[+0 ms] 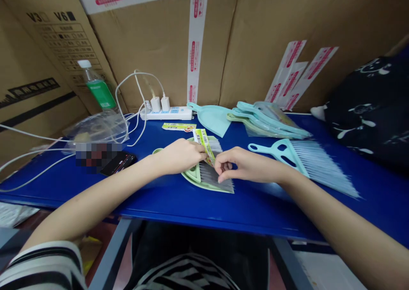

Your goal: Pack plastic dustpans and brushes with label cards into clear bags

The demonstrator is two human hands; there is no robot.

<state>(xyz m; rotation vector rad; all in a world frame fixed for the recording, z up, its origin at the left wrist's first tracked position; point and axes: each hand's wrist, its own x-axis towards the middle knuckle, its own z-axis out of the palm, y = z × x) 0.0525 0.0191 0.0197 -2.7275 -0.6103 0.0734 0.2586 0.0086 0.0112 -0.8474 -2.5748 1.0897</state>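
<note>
From my remote view, the left hand (180,156) and right hand (244,164) pinch a narrow yellow-green paper label (203,146) between them, directly above a pale green hand brush (212,181) lying on the blue desk (64,183); a teal dustpan (212,118) lies beyond that brush.

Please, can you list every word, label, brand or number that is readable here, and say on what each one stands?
"V3" and "V6": black print on the cardboard carton.
Red print on the white packing tape: too small to read.
Yellow-green label strip, between the left hand and right hand: too small to read.
Yellow label on the blue table: too blurred to read.
</note>
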